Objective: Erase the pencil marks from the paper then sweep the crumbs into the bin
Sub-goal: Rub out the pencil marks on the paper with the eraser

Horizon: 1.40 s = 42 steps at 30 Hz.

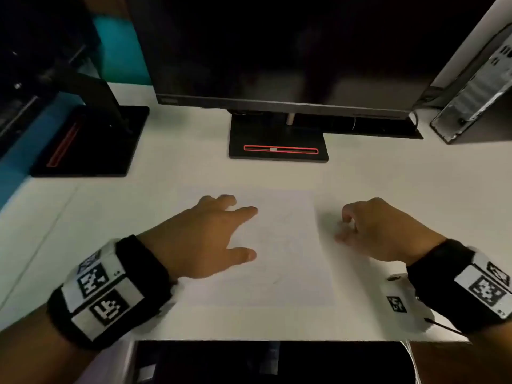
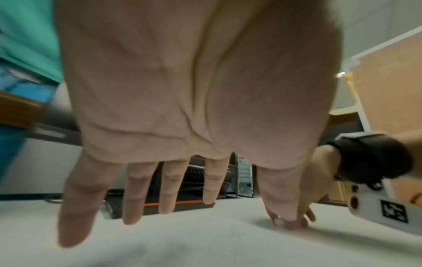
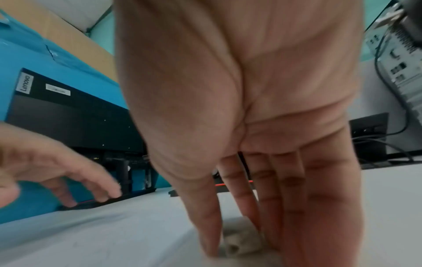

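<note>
A white sheet of paper (image 1: pixel 288 253) lies on the white desk (image 1: pixel 110 217), with faint pencil marks (image 1: pixel 279 239) on it. My left hand (image 1: pixel 243 232) lies flat on the paper's left part, fingers spread and straight; the left wrist view shows this hand (image 2: pixel 248 209) holding nothing. My right hand (image 1: pixel 343 228) is just past the paper's right edge with its fingertips down on the desk. In the right wrist view, thumb and fingers (image 3: pixel 271 207) pinch a pale eraser lump (image 3: pixel 242 243). A dark bin-like opening (image 1: pixel 277 361) shows under the desk's front edge.
A dark monitor (image 1: pixel 277 51) on a black base (image 1: pixel 277 145) stands behind the paper. A second monitor stand (image 1: pixel 88 139) is at the back left. A computer tower (image 1: pixel 476 92) is at the back right.
</note>
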Tool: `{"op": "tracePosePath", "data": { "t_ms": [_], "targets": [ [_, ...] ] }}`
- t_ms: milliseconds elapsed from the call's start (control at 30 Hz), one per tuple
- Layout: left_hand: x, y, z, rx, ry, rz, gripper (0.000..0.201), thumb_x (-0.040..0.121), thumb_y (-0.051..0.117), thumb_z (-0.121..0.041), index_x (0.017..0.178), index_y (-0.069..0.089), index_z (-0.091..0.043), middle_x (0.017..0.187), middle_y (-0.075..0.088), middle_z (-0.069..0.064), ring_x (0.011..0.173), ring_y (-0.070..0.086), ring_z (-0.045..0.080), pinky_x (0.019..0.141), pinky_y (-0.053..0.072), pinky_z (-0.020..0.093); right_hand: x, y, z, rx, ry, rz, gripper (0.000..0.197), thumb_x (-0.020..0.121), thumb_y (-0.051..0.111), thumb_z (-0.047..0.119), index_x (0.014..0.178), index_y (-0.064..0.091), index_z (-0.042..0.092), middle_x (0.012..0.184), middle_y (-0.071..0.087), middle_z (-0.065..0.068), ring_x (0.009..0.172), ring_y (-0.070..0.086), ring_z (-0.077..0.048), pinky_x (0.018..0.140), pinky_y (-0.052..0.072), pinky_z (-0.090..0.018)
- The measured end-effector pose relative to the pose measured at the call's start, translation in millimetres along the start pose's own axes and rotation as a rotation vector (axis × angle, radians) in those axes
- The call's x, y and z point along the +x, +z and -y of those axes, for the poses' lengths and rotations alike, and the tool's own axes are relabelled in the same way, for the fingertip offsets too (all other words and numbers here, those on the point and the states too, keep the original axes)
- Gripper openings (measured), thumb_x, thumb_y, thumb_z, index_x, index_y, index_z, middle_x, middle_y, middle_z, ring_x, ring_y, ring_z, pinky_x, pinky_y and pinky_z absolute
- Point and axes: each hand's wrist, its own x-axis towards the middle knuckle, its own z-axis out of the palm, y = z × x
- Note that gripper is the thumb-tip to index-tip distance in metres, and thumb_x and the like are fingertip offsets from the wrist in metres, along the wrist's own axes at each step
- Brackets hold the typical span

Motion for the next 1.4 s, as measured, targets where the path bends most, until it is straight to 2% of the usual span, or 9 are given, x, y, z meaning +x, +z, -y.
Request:
{"op": "tracePosePath", "data": {
  "t_ms": [133, 233, 333, 467, 700, 900, 1067, 1200, 1400],
  "targets": [
    [33.5, 10.5, -6.4, 0.127, -0.051, 0.152, 0.094, 0.086, 0.05, -0.076, 0.157, -0.003, -0.044, 0.167, -0.015, -0.002, 0.153, -0.01, 0.029, 0.119, 0.028, 0.053, 11.4, 1.9, -1.1, 0.032, -0.085, -0.022, 0.019, 0.09, 0.064, 0.032, 0.076, 0.054, 0.023, 0.076, 0.061, 0.003, 0.07, 0.06, -0.018, 0.063, 0.051, -0.036],
    [41.7, 21.0, -5.7, 0.189, -0.08, 0.188, 0.107, 0.079, 0.054, -0.082, 0.157, -0.008, -0.043, 0.166, -0.02, 0.001, 0.152, -0.013, 0.038, 0.115, 0.026, 0.063, 8.7, -8.4, -2.2, 0.143, -0.156, -0.036, 0.016, 0.088, 0.068, 0.029, 0.08, 0.054, 0.027, 0.076, 0.066, 0.008, 0.072, 0.062, -0.01, 0.064, 0.053, -0.031],
    [37.8, 28.9, -13.9, 0.206, -0.083, 0.158, 0.115, 0.072, 0.059, -0.085, 0.156, -0.008, -0.041, 0.166, -0.018, 0.003, 0.151, -0.01, 0.041, 0.113, 0.027, 0.067, 1.7, -12.9, 1.0, 0.247, -0.227, -0.035, 0.017, 0.088, 0.071, 0.029, 0.086, 0.055, 0.031, 0.068, 0.065, 0.018, 0.062, 0.06, -0.001, 0.056, 0.044, -0.017],
    [27.8, 39.8, -27.0, 0.198, -0.096, 0.175, 0.121, 0.068, 0.065, -0.084, 0.153, -0.012, -0.046, 0.163, -0.019, 0.004, 0.149, -0.007, 0.042, 0.109, 0.034, 0.066, -4.8, -2.5, 8.6, 0.311, -0.321, 0.017, 0.016, 0.085, 0.078, 0.03, 0.086, 0.062, 0.028, 0.064, 0.063, 0.016, 0.059, 0.056, -0.003, 0.057, 0.042, -0.015],
    [19.7, 45.5, -35.4, 0.226, -0.076, 0.191, 0.133, 0.057, 0.073, -0.084, 0.151, -0.015, -0.051, 0.153, -0.011, -0.005, 0.142, 0.0, 0.04, 0.103, 0.045, 0.056, 3.0, 14.5, 18.4, 0.291, -0.313, -0.08, 0.012, 0.089, 0.072, 0.032, 0.081, 0.063, 0.03, 0.065, 0.064, 0.009, 0.059, 0.056, -0.001, 0.055, 0.038, -0.015],
    [29.3, 41.2, -45.0, 0.215, -0.126, 0.106, 0.101, 0.072, 0.062, -0.083, 0.152, 0.01, -0.05, 0.152, 0.011, 0.0, 0.137, 0.017, 0.041, 0.093, 0.049, 0.044, 11.4, 18.0, 22.1, 0.206, -0.23, -0.112, 0.017, 0.096, 0.06, 0.026, 0.082, 0.065, 0.017, 0.068, 0.06, 0.013, 0.063, 0.054, -0.002, 0.057, 0.038, -0.022],
    [33.0, 45.5, -45.4, 0.227, -0.143, 0.125, 0.11, 0.074, 0.061, -0.082, 0.156, -0.006, -0.048, 0.159, -0.001, 0.005, 0.143, 0.006, 0.045, 0.102, 0.048, 0.047, 14.9, 15.6, 26.4, 0.232, -0.174, -0.14, 0.02, 0.092, 0.059, 0.022, 0.076, 0.066, 0.012, 0.067, 0.065, 0.005, 0.06, 0.057, -0.01, 0.057, 0.046, -0.027],
    [36.2, 40.9, -46.4, 0.233, -0.158, 0.15, 0.113, 0.072, 0.06, -0.084, 0.156, -0.007, -0.049, 0.16, -0.003, 0.007, 0.142, 0.006, 0.045, 0.1, 0.048, 0.048, 13.0, 14.9, 35.2, 0.256, -0.195, 0.003, 0.021, 0.091, 0.062, 0.024, 0.074, 0.068, 0.012, 0.066, 0.069, -0.003, 0.052, 0.056, -0.008, 0.057, 0.05, -0.028],
    [36.6, 42.0, -45.5, 0.251, -0.152, 0.152, 0.114, 0.07, 0.061, -0.085, 0.155, -0.005, -0.049, 0.161, -0.004, 0.005, 0.145, -0.003, 0.043, 0.104, 0.044, 0.054, 24.9, 10.4, 32.4, 0.275, -0.107, -0.109, 0.023, 0.087, 0.06, 0.02, 0.072, 0.069, 0.006, 0.064, 0.071, -0.006, 0.045, 0.054, -0.006, 0.056, 0.051, -0.03]
  ]
}}
